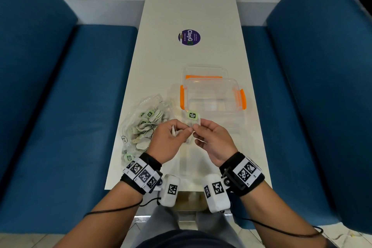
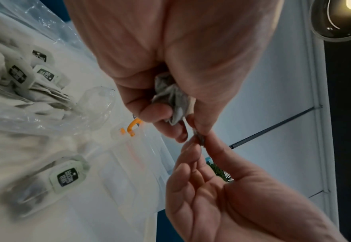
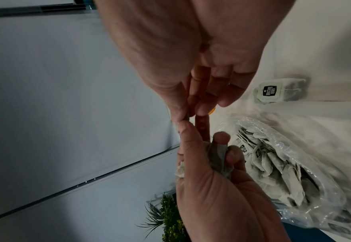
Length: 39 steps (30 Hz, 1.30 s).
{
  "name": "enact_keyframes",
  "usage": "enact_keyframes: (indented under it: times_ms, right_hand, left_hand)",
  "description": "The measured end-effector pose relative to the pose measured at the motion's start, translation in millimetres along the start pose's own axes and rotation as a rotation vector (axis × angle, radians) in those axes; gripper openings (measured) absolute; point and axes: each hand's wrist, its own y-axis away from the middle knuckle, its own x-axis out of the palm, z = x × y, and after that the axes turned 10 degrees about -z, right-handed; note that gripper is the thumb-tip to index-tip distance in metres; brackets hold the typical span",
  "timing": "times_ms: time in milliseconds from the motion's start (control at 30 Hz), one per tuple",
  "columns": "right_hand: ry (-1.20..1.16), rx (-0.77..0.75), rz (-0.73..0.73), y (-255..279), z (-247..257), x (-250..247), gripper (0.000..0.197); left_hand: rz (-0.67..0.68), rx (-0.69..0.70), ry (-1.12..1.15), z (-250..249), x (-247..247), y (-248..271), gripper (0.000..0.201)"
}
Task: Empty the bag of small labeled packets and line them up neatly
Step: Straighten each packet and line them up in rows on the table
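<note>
A clear plastic bag [image 1: 141, 127] full of small tea packets with green labels lies at the table's left edge; it also shows in the wrist views [image 2: 25, 85] [image 3: 284, 163]. One packet [image 1: 193, 116] lies alone on the table in front of the hands [image 2: 66, 177] [image 3: 273, 92]. My left hand [image 1: 186, 130] grips a crumpled grey packet [image 2: 170, 98] [image 3: 218, 157] in its curled fingers. My right hand [image 1: 196, 127] meets it fingertip to fingertip. Its thumb and forefinger pinch a small end of that packet [image 2: 199, 139], which hangs on a thin string.
A clear box [image 1: 213, 96] with orange latches stands open just beyond the hands, its lid behind it. A round purple sticker [image 1: 189, 37] sits farther up the narrow white table [image 1: 181, 6]. Blue benches [image 1: 60, 106] flank both sides.
</note>
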Motion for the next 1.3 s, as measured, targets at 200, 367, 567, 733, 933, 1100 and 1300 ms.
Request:
enact_keyframes:
  times_ms: [200,367,567,733,933,1100,1300]
  right_hand:
    - [0.090,-0.020,0.025,-0.6,-1.7,-4.9,0.020]
    - [0.177,-0.065,0.037,0.8,-3.5,-6.4,0.023]
    - [0.309,-0.218,0.054,-3.4,3.9,-5.5,0.009]
    - [0.343,-0.335,0.010,-13.8,6.4,-5.1,0.007]
    - [0.303,-0.317,-0.024,-12.9,0.5,-2.7,0.009]
    - [0.547,-0.297,0.023,-26.4,-13.1,-16.2,0.017]
    - [0.706,-0.184,-0.068,-59.8,-42.6,-35.9,0.030]
  left_hand:
    - [0.063,-0.141,0.163,-11.4,-5.5,-2.4,0.032]
    - [0.116,-0.134,0.122,-13.1,-7.3,-3.6,0.005]
    - [0.187,-0.045,0.014,-6.1,-9.7,-4.1,0.012]
    - [0.199,-0.097,0.007,-3.2,-9.4,-4.4,0.004]
    - [0.174,-0.085,0.030,-6.1,-9.0,-6.6,0.005]
    - [0.129,-0.211,0.064,4.3,-10.5,-7.5,0.012]
    - [0.110,-0.525,0.258,20.9,-23.5,-9.6,0.028]
